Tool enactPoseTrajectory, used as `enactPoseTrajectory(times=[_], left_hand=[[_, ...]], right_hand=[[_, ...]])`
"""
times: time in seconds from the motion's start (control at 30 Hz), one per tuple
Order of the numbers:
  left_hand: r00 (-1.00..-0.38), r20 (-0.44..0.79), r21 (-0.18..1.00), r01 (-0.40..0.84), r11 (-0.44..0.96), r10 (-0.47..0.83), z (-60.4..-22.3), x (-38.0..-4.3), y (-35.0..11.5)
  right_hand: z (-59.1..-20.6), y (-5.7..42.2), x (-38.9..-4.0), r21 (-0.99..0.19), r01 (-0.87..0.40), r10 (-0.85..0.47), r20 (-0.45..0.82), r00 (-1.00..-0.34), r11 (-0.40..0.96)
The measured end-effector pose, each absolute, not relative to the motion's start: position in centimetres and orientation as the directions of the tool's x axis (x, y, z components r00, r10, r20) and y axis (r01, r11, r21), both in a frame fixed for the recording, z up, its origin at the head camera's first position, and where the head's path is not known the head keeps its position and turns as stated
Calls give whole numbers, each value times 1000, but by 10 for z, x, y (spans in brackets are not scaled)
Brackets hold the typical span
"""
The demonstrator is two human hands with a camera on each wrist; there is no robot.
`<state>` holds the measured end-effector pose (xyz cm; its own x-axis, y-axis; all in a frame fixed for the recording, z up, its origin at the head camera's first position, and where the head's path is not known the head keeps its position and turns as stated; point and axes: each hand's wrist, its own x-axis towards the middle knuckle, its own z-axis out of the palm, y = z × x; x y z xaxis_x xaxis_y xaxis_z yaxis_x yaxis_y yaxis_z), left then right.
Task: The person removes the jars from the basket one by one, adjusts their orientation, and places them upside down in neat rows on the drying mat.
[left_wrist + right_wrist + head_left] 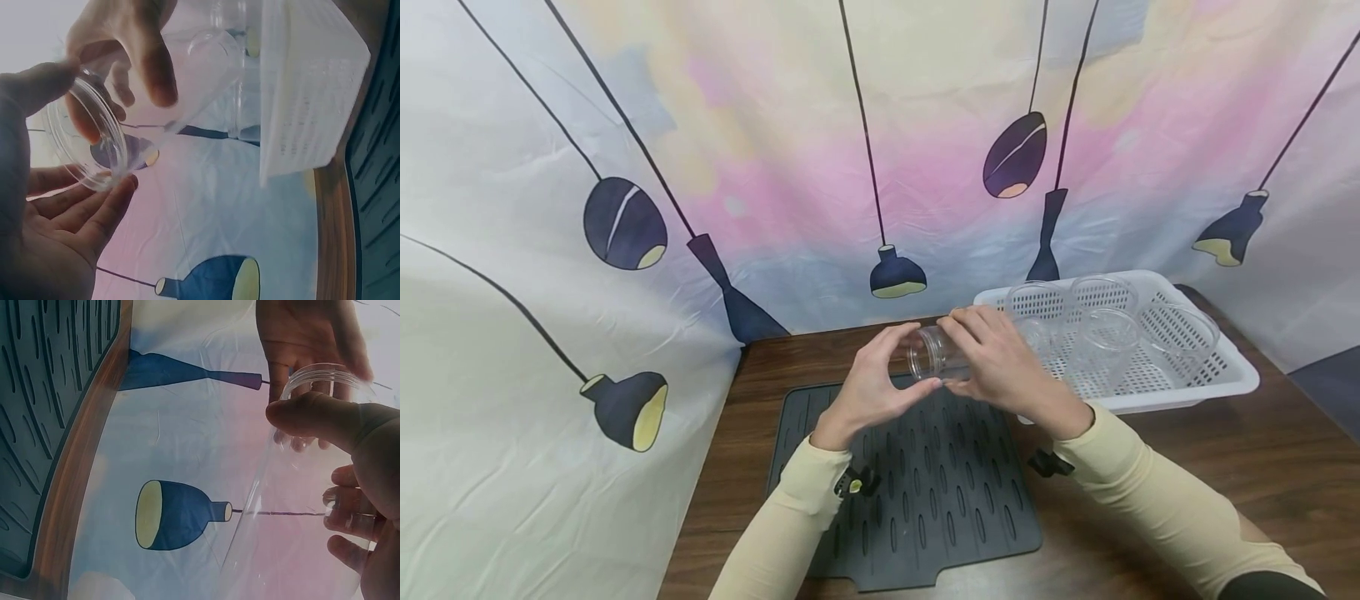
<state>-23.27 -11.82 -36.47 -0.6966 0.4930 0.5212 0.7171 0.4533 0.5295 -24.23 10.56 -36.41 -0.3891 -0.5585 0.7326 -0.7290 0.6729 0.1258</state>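
Observation:
A clear plastic jar (931, 353) with a ridged round mouth is held on its side above the dark mat. My right hand (1003, 358) grips its body, thumb on the near side and fingers over the far side. The left hand (880, 375) has thumb and fingertips at opposite edges of the mouth. In the left wrist view, the jar's rim (115, 134) lies between the left thumb and fingers. The right wrist view shows the right thumb (312, 419) lying across the jar just below its rim. No lid shows on the mouth.
On the right stands a white perforated plastic basket (1213, 385) with several clear jars (1180, 329) upright in it. A dark grey ridged drying mat (917, 500) lies on the wooden table (715, 492). Behind the table hangs a cloth printed with lamps (805, 167).

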Motion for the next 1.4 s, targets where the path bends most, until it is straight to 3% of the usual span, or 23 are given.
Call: enactPoseTrajectory(times=[0.27, 0.47, 0.8, 1.07, 1.23, 1.4], left_hand=[[-682, 561, 497, 731, 467, 470, -360, -231, -119], [-677, 577, 473, 733, 489, 457, -357, -233, -123], [-698, 563, 508, 715, 481, 443, -357, -233, -128], [-688, 577, 519, 725, 453, 440, -359, -234, -132], [-681, 589, 526, 731, 434, 435, -360, -234, -135], [-672, 604, 536, 741, 405, 429, -362, -235, -137]], right_hand=[[-359, 109, -242, 116, -732, -565, 719, -405, 672], [-349, 131, -249, -37, -825, -528, 752, -394, 563], [-352, 162, -253, -392, -793, -345, 745, -571, 466], [-354, 172, -256, -511, -754, -248, 733, -633, 413], [-364, 172, -258, -673, -714, -205, 684, -700, 192], [-375, 173, -260, -803, -594, -149, 594, -790, -49]])
